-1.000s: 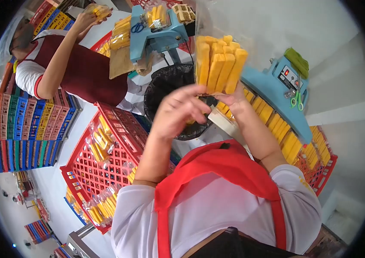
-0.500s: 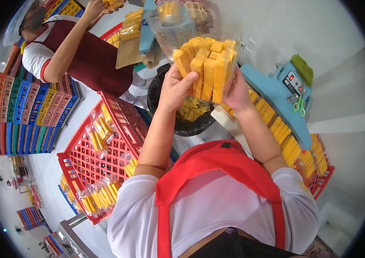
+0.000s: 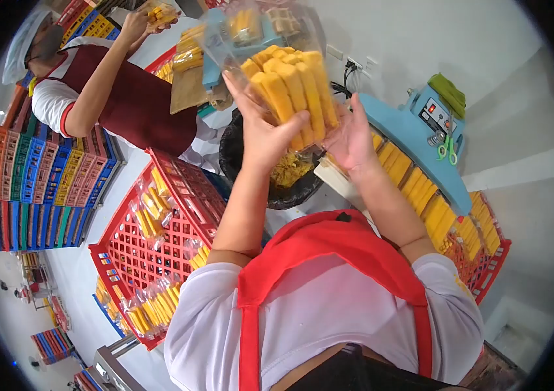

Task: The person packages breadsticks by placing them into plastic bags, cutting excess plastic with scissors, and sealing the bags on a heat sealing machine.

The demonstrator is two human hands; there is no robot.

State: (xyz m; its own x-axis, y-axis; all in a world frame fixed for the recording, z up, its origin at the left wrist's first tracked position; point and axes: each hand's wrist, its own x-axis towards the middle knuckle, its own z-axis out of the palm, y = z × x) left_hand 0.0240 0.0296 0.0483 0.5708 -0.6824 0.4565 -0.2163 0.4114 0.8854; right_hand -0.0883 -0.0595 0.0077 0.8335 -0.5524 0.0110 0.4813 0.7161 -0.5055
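Bag (image 3: 290,94) of yellow sticks: clear plastic, tilted, held up at 12 o'clock, clamped between left hand (image 3: 264,130) thumb and fingers. Right hand (image 3: 353,140): spread beside the bag's 4 o'clock edge, having been curled round it half a second earlier; support is judged to be mainly left-sided. Lined bin (image 3: 232,171): 6 o'clock from bag. Red crate (image 3: 185,189): 7. Blue machine (image 3: 397,133): 4. Co-worker (image 3: 127,98): 9.

The left hand (image 3: 260,130) covers the lower ends of some bagged yellow sticks (image 3: 293,88), and hides part of the black-lined bin (image 3: 232,150) behind it. Beyond its fingertips, clear plastic blurs part of a blue machine (image 3: 212,70). Right of the right hand (image 3: 354,140), the control panel's (image 3: 434,114) markings are too small to read.
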